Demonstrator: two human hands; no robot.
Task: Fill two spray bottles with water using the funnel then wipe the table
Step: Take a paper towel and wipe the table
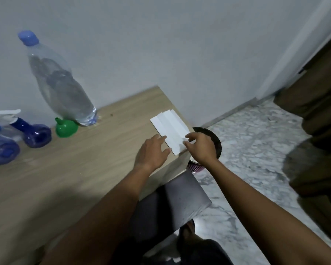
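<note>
I see the wooden desk (69, 169) against the wall, with a clear water bottle (61, 87) capped in blue at its back. Two blue spray bottles (6, 144) stand at the far left, just beside the upturned green funnel (66, 128). At the desk's right corner lies a folded white tissue (170, 129). My left hand (152, 153) rests flat on its near edge, fingers loosely spread. My right hand (200, 148) pinches its right corner between thumb and fingers.
</note>
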